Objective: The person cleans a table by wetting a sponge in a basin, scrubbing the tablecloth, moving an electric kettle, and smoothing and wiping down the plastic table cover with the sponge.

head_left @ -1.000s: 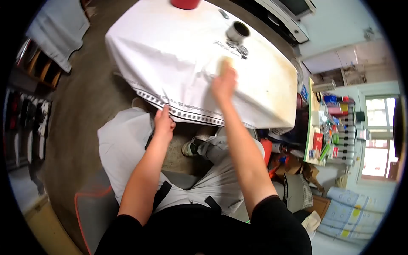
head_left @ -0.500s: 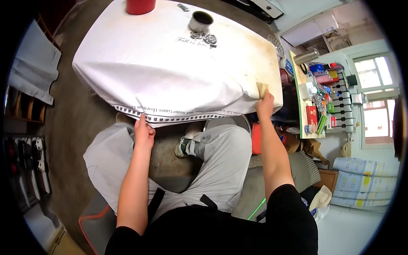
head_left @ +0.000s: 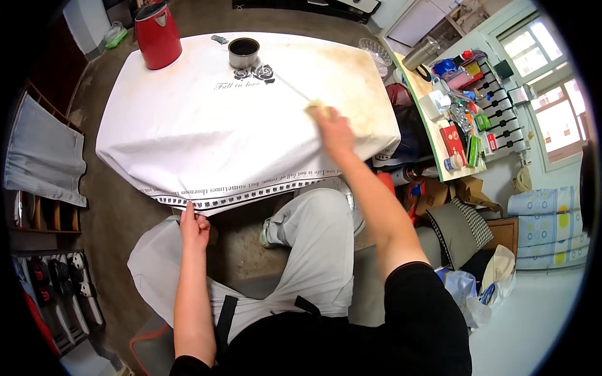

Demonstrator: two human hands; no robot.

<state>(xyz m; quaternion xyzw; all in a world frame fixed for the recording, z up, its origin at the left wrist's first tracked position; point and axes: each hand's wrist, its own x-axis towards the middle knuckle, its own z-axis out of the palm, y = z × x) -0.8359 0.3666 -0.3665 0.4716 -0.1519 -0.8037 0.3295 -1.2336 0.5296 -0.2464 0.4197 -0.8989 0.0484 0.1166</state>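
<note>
A white tablecloth with printed roses, lettering and a black patterned border covers the table in front of me. My left hand pinches its hanging front edge at the border. On the right half of the top, over a yellowish-stained area, my right hand presses a small yellowish pad, perhaps a sponge; it is blurred and partly hidden by the fingers. A thin pale streak runs from the pad toward the roses. Beyond stands a metal pot with dark contents.
A red kettle stands at the table's far left corner, and a small dark object lies beside the pot. On the right, a side table carries a steel flask, boxes and bottles. A shoe rack is at left.
My right hand has moved left and away from me across the cloth with the pad. The left hand still pinches the edge. The view has shifted, showing the whole kettle.
</note>
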